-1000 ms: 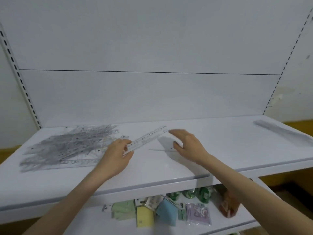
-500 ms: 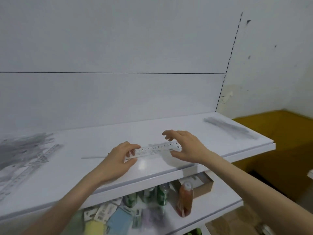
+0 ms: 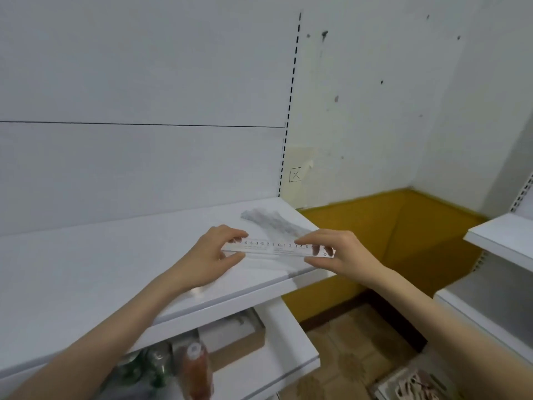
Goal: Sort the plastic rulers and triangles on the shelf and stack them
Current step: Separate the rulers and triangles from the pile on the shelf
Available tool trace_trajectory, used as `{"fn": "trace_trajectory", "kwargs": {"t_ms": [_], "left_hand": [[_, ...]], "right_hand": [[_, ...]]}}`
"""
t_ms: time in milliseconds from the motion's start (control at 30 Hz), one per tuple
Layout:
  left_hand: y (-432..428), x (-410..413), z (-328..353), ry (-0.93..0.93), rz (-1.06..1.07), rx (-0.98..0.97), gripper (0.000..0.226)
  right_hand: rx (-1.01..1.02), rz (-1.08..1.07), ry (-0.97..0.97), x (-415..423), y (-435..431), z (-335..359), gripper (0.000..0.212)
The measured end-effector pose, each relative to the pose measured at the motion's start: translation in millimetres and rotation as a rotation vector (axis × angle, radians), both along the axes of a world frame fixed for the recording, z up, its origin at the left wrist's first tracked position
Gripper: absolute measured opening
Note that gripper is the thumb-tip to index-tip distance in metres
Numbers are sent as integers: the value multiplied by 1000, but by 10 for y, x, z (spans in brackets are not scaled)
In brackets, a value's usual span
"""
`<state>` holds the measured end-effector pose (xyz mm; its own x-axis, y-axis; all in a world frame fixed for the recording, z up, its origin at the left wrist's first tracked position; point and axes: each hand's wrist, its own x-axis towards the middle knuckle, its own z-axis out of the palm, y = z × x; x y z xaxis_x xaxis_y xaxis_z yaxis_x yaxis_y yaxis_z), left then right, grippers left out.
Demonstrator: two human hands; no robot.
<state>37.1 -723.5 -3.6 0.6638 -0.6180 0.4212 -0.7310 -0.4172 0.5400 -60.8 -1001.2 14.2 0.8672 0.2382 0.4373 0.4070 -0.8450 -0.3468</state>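
Clear plastic ruler pinched at both ends: fingers and thumb of left hand clamped on its left end, those of right hand on its right end, ruler level, numbers facing up. It sits over the right front corner of the white shelf; contact with the surface not discernible. Grey stack of rulers lies just behind, near the shelf's right edge.

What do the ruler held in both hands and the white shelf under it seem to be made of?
Clear straight ruler: likely transparent plastic, glossy; the surface below shows through around its printed numbers. White flat shelf board: probably painted metal, smooth, semi-glossy, with soft reflections near the front edge; laminate is possible too.
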Motion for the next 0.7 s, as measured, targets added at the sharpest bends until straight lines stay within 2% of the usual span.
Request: {"fn": "trace_trajectory", "kwargs": {"t_ms": [100, 233, 500, 600, 700], "left_hand": [[-130, 158, -21, 18, 171, 40, 48], [-139, 268, -102, 32, 272, 87, 45], [185, 368, -77, 32, 297, 137, 33], [369, 431, -68, 40, 317, 170, 23], [510, 454, -61, 62, 372, 193, 21]], "right_hand": [[104, -145, -43, 2, -291, -82, 30], [136, -351, -11, 251, -437, -247, 32], [-46, -450, 109, 1019, -208, -435, 25], [-137, -499, 93, 1095, -156, -480, 40], [-126, -501, 34, 1119, -114, -437, 33]]}}
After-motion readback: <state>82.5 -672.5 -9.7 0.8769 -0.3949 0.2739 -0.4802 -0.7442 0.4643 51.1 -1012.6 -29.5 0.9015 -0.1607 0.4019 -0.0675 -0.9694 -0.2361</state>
